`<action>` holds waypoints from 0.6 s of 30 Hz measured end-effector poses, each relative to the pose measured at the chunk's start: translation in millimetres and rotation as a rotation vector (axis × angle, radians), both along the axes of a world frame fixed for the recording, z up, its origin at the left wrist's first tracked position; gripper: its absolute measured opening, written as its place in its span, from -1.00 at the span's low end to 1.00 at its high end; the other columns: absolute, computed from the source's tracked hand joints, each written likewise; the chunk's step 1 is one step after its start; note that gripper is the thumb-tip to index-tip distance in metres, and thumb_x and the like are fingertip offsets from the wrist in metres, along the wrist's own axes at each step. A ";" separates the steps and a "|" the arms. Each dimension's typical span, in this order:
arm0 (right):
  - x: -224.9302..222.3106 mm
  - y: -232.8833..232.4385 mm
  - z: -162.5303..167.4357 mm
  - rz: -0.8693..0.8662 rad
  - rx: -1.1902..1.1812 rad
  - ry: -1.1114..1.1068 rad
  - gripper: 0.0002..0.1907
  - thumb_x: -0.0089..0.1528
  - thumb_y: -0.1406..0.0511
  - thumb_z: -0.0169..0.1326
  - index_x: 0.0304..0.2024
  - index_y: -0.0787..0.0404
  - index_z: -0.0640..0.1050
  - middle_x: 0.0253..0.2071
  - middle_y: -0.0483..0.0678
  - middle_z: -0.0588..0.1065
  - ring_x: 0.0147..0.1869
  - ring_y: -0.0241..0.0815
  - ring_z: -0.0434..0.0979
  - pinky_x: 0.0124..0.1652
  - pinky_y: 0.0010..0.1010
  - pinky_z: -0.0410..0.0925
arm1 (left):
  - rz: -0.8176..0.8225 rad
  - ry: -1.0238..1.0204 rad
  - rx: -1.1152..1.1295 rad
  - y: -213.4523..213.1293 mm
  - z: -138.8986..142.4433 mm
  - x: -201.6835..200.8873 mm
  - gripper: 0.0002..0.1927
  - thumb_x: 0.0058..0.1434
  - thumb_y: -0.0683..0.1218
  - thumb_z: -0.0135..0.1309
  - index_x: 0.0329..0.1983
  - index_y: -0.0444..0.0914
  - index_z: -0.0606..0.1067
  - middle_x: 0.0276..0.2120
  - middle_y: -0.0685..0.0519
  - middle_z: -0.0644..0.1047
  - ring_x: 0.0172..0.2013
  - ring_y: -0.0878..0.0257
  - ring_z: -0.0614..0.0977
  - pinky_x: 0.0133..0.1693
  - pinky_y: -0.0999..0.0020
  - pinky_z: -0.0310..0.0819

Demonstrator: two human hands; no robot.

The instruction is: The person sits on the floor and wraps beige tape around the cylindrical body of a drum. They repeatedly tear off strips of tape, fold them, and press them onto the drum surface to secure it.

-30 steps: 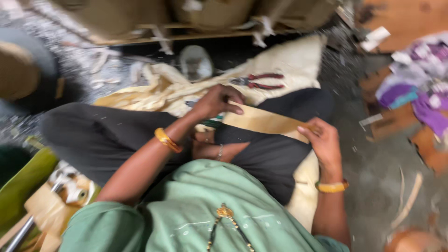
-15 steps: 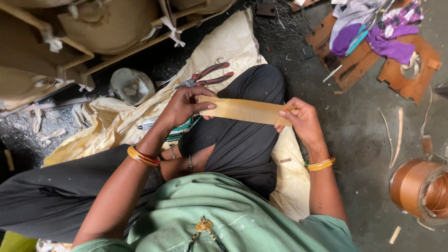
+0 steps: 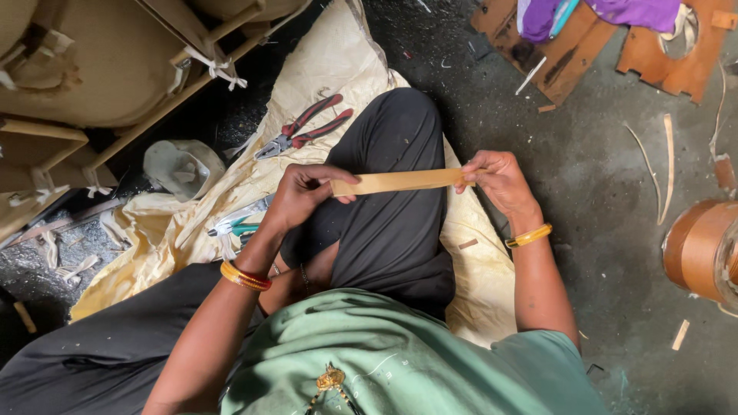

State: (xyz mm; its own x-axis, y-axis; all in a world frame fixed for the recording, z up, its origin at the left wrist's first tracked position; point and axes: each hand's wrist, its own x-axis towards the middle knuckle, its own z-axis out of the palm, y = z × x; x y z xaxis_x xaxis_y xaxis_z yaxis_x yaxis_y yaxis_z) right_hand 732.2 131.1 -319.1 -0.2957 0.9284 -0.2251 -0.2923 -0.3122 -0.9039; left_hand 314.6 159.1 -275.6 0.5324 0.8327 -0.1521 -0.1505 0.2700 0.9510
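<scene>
head view: person sits on the floor, knee (image 3: 400,192) raised, a flat tan strip (image 3: 400,181) held level above it, one end in each hand. left hand (image 3: 301,196) is curled tight round the left end, thumb on top. right hand (image 3: 496,178) pinches the right end with fingertips, other fingers loosely bent. strip is clear of the knee as far as can be told, not resting on it.

risks, as judgement: the right grip is only a fingertip pinch, so the strip could slip out if pulled hard along its length. strip looks thin and stiff; bending it over the knee could crease or snap it. edges may be sharp enough to cut bare fingers sliding along it.

around: red-handled pliers (image 3: 304,127) on the cream sack (image 3: 361,69), well apart from the hands, beyond the knee. a second tool with green grips (image 3: 238,225) lies just left of the left forearm, partly hidden. a crumpled cap-like item (image 3: 181,165) sits further left. tan roll (image 3: 703,246) at the right edge, well apart. offcuts (image 3: 667,165) and brown board pieces (image 3: 584,46) are scattered on the dark floor, purple cloth (image 3: 638,11) on top. wooden frames (image 3: 177,84) with padded forms are top left. nothing lies between the hands and the strip; the knee sits under it and limits downward room.
</scene>
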 end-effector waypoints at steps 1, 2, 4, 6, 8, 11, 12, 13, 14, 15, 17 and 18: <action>0.0 0.5 -1.3 0.013 -0.008 0.010 -0.87 0.26 0.55 0.12 -0.20 0.32 0.63 -0.28 0.13 0.61 -0.22 -0.02 0.64 -0.10 -0.21 0.51 | -0.001 0.001 -0.010 1.0 -3.0 1.6 -0.74 0.31 -0.41 -0.07 -0.07 -0.44 0.61 -0.14 -0.12 0.66 -0.21 0.17 0.73 -0.13 0.31 0.67; -1.2 0.8 -1.2 0.028 -0.013 0.019 -0.88 0.28 0.53 0.11 -0.19 0.32 0.63 -0.28 0.14 0.61 -0.22 -0.02 0.64 -0.10 -0.22 0.50 | -0.003 0.008 -0.011 1.3 -4.7 2.9 -0.74 0.30 -0.40 -0.06 -0.07 -0.44 0.60 -0.14 -0.12 0.66 -0.20 0.17 0.73 -0.11 0.31 0.67; -6.9 1.1 2.4 0.033 -0.013 0.030 -0.88 0.31 0.50 0.09 -0.17 0.32 0.64 -0.28 0.13 0.61 -0.19 -0.04 0.63 -0.08 -0.24 0.49 | -0.004 0.015 -0.007 1.7 -5.6 3.6 -0.75 0.28 -0.39 -0.05 -0.07 -0.44 0.60 -0.13 -0.12 0.66 -0.19 0.16 0.74 -0.09 0.31 0.67; -14.9 0.0 8.5 0.030 0.003 0.064 -0.78 0.36 0.36 -0.02 -0.17 0.31 0.64 -0.29 0.12 0.61 -0.19 -0.07 0.63 -0.07 -0.28 0.48 | -0.014 -0.029 -0.024 0.2 -5.2 1.9 -0.69 0.25 -0.39 -0.10 -0.04 -0.42 0.59 -0.10 -0.11 0.65 -0.16 0.18 0.73 -0.04 0.33 0.66; -23.3 -1.6 14.3 0.020 0.036 0.121 -0.51 0.46 0.11 -0.20 -0.20 0.30 0.64 -0.31 0.09 0.62 -0.23 -0.11 0.62 -0.08 -0.34 0.46 | -0.013 -0.049 -0.040 -3.0 -6.7 -1.3 -0.70 0.29 -0.35 -0.10 -0.02 -0.41 0.59 -0.08 -0.10 0.65 -0.16 0.20 0.73 -0.02 0.35 0.64; -35.1 -3.2 16.9 -0.072 -0.023 -0.087 -0.91 0.32 0.46 0.07 -0.20 0.35 0.60 -0.29 0.10 0.59 -0.25 -0.14 0.58 -0.17 -0.33 0.45 | 0.011 -0.003 -0.049 -8.0 -16.1 -1.9 -0.79 0.40 -0.28 -0.02 -0.04 -0.42 0.61 -0.14 -0.10 0.67 -0.22 0.21 0.72 -0.08 0.37 0.62; -37.5 -3.2 15.8 -0.092 -0.017 -0.104 -0.93 0.34 0.47 0.07 -0.18 0.36 0.58 -0.29 0.09 0.57 -0.25 -0.16 0.55 -0.17 -0.34 0.43 | 0.031 0.039 -0.048 -8.9 -20.7 1.8 -0.82 0.40 -0.28 0.02 -0.06 -0.43 0.61 -0.17 -0.11 0.67 -0.26 0.21 0.72 -0.13 0.35 0.64; -39.5 -3.8 14.0 -0.109 -0.011 -0.122 -0.94 0.35 0.47 0.08 -0.15 0.38 0.56 -0.28 0.07 0.56 -0.25 -0.18 0.53 -0.17 -0.36 0.41 | 0.056 0.080 -0.049 -10.2 -24.9 6.4 -0.84 0.39 -0.27 0.07 -0.07 -0.44 0.62 -0.21 -0.12 0.68 -0.29 0.21 0.71 -0.18 0.33 0.65; -40.1 -3.4 11.1 -0.119 0.002 -0.143 -0.94 0.37 0.48 0.08 -0.12 0.40 0.54 -0.27 0.06 0.55 -0.25 -0.20 0.51 -0.17 -0.38 0.39 | 0.047 0.105 -0.027 -11.9 -28.3 12.1 -0.84 0.37 -0.27 0.08 -0.08 -0.43 0.62 -0.26 -0.10 0.68 -0.32 0.22 0.72 -0.20 0.36 0.65; -38.7 -2.9 8.9 -0.154 0.009 -0.186 -0.81 0.32 0.49 0.08 0.00 0.33 0.49 -0.32 0.02 0.52 -0.27 -0.24 0.50 -0.19 -0.43 0.37 | 0.059 0.133 0.009 -11.7 -30.4 17.5 -0.85 0.35 -0.26 0.10 -0.09 -0.42 0.62 -0.31 -0.09 0.69 -0.34 0.24 0.73 -0.23 0.38 0.65; -42.1 -0.7 -2.5 -0.160 0.036 -0.233 -0.65 0.27 0.51 0.07 0.11 0.29 0.41 -0.36 -0.02 0.51 -0.30 -0.27 0.50 -0.21 -0.47 0.36 | 0.134 0.031 -0.082 -12.5 -30.5 33.3 -0.82 0.29 -0.30 0.03 -0.14 -0.40 0.62 -0.28 -0.05 0.68 -0.36 0.27 0.76 -0.29 0.39 0.71; -41.7 2.7 -7.8 -0.160 0.047 -0.267 -0.65 0.26 0.52 0.06 0.10 0.31 0.38 -0.36 -0.01 0.52 -0.31 -0.27 0.51 -0.22 -0.47 0.37 | 0.138 0.092 -0.035 -12.2 -28.6 40.0 -0.85 0.30 -0.29 0.06 -0.15 -0.39 0.63 -0.31 -0.05 0.68 -0.40 0.28 0.74 -0.35 0.40 0.68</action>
State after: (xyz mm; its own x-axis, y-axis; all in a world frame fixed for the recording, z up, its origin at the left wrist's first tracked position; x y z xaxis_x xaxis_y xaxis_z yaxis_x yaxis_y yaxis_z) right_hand 690.5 133.9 -326.9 -0.0811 0.9697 -0.2304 -0.0850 -0.2370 -0.9678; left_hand 354.6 146.9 -304.2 0.3957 0.8903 -0.2253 -0.1011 0.2861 0.9528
